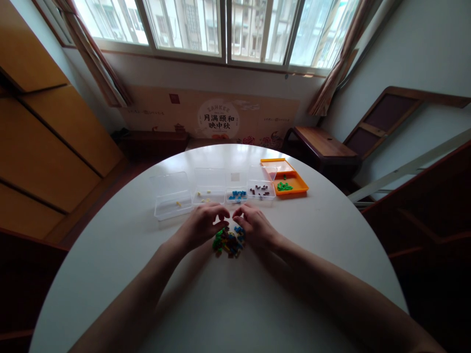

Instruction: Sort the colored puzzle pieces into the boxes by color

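A mixed heap of small toy bricks [228, 244], green, yellow, blue and dark brown, lies on the white table just below my hands. Over the heap's left side is my left hand [204, 224], its fingers curved and a gap showing between thumb and forefinger. My right hand [257, 224] is at the heap's upper right, close to some blue bricks [239, 230]. Its thumb and forefinger come together in a pinch; anything between them is too small to make out. Beyond the hands, blue bricks [237, 195] lie in a small clear box.
Clear lidded boxes hold a few yellow pieces [178, 203], pale yellow pieces [204, 200] and dark brown pieces [262, 190]. An orange box [300, 185] at the right contains green pieces [284, 186]. All stand open on the round white table [235, 304]. A wooden chair [324, 142] is behind.
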Motion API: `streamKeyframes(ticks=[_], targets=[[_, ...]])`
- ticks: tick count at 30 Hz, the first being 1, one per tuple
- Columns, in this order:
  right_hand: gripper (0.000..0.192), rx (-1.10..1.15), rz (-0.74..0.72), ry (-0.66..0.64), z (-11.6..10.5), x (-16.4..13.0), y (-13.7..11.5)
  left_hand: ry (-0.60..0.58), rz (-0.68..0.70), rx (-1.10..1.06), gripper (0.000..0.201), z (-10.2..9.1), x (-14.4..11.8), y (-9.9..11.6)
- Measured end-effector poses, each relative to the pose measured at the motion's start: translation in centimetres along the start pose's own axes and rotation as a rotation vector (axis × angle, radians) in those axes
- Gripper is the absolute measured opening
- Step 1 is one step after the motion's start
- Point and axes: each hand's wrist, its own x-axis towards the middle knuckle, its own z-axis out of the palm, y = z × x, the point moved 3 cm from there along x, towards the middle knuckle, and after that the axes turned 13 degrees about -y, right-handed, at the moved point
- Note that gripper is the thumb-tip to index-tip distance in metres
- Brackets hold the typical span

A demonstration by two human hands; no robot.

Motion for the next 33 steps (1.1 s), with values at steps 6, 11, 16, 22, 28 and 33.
streamKeyframes(ticks=[6,11,16,22,28,33], targets=[[0.015,0.355,-0.018,0.013,-0.2,0.8,0.6,0.148,0.054,0.176,0.007,0.3,0.3,0.9],[0.017,0.519,-0.018,0.013,0.1,1.0,0.5,0.241,0.092,0.234,0.014,0.3,0.4,1.1],[0.019,0.614,-0.017,0.044,0.0,0.9,0.3,0.264,0.143,0.253,0.014,0.2,0.3,1.2],[0.019,0.653,0.016,0.070,-0.1,0.9,0.4,0.257,0.158,0.298,0.015,0.4,0.3,0.9],[0.017,0.454,0.016,0.077,0.0,0.6,0.5,0.476,-0.016,0.306,0.014,-0.5,-0.4,-0.2],[0.022,0.194,-0.040,0.028,0.7,0.2,-0.2,0.641,-0.228,0.263,0.015,-1.4,-1.2,-2.2]])
